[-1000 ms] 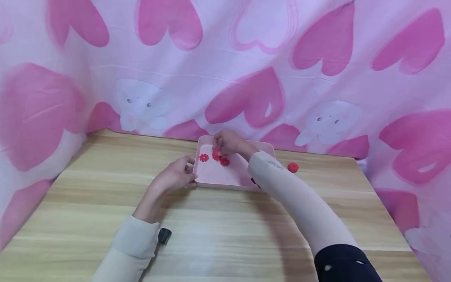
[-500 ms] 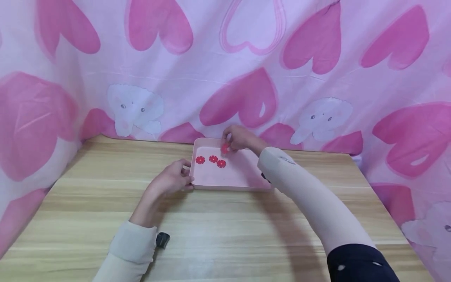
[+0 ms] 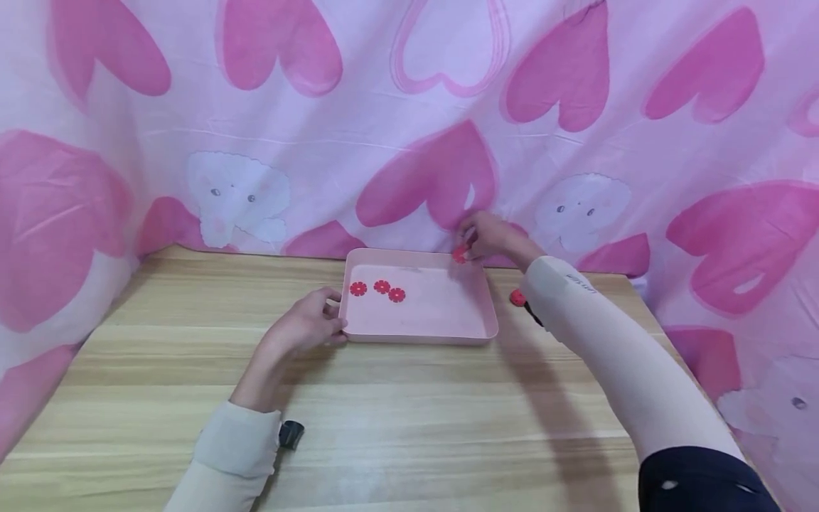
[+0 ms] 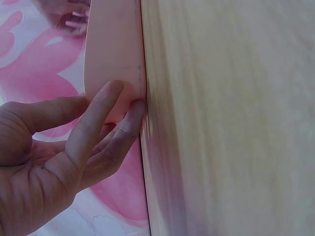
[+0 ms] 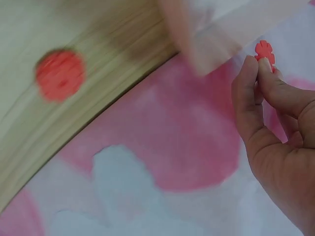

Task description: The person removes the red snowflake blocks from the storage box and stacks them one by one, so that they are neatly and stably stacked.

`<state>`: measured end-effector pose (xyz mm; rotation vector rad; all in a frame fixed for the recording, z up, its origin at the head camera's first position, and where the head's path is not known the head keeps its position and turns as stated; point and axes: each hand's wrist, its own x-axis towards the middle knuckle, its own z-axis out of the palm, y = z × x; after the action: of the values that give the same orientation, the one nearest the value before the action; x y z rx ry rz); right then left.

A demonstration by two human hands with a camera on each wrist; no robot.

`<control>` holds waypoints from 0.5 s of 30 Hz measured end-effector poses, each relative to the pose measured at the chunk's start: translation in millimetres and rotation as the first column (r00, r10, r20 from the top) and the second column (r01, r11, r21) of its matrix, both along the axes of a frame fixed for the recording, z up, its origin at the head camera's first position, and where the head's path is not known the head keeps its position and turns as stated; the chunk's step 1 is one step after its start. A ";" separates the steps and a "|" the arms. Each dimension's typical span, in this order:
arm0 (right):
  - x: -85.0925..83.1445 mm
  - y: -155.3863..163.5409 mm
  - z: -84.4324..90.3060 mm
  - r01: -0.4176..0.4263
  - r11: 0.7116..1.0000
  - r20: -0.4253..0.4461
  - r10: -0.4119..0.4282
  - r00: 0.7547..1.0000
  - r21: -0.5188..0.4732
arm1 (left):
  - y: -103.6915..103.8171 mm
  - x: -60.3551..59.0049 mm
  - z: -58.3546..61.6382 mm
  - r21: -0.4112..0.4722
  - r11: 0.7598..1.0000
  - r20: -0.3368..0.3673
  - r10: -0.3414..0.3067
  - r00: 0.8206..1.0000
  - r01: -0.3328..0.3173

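At the tray's back right corner my right hand [image 3: 489, 235] pinches a red flower-shaped plastic disc [image 5: 264, 49] between thumb and fingertip, above the rim. My left hand [image 3: 308, 320] holds the near left corner of the shallow pink tray [image 3: 441, 313]. In the left wrist view its fingers [image 4: 106, 101] lie against the tray's outer wall. Inside the tray, toward the left, lie three flat red discs: one disc [image 3: 358, 289] apart, a second disc [image 3: 381, 286] and a third disc [image 3: 397, 295] with edges close together. Right of the tray, more red discs [image 5: 60, 75], seemingly stacked, sit on the table.
The wood-grain table [image 3: 384, 419] carries the tray near its back edge. A pink cloth [image 3: 320, 156] with hearts hangs directly behind and along the sides. The right sleeve [image 3: 601, 334] passes close to the stacked discs.
My right hand has lifted a disc from beside the others and carried it right to the tray's back corner. The left hand keeps its place on the tray. The view has shifted slightly.
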<state>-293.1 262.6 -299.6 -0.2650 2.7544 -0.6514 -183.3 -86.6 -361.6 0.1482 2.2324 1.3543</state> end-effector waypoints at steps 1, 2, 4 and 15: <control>0.3 7.6 0.5 -0.002 1.000 -0.013 0.002 1.000 0.009 | -0.1 -0.2 0.0 -0.003 1.000 0.000 0.001 1.000 -0.001; 1.5 14.7 1.1 0.002 1.000 -0.017 -0.002 1.000 0.015 | -0.2 -0.5 -0.3 -0.004 1.000 0.001 0.002 1.000 -0.002; 5.3 28.4 3.2 0.034 0.999 0.004 -0.034 0.999 0.012 | -0.8 -0.4 0.0 -0.008 1.000 -0.004 -0.002 1.000 0.002; 32.4 95.2 -0.9 0.141 0.989 0.183 -0.131 0.974 -0.040 | -0.8 -0.9 0.0 0.010 1.000 0.002 -0.008 1.000 0.008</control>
<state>-260.7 357.9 -300.5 -0.0258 2.6001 -0.7447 -184.2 -87.3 -361.6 0.1584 2.2218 1.3606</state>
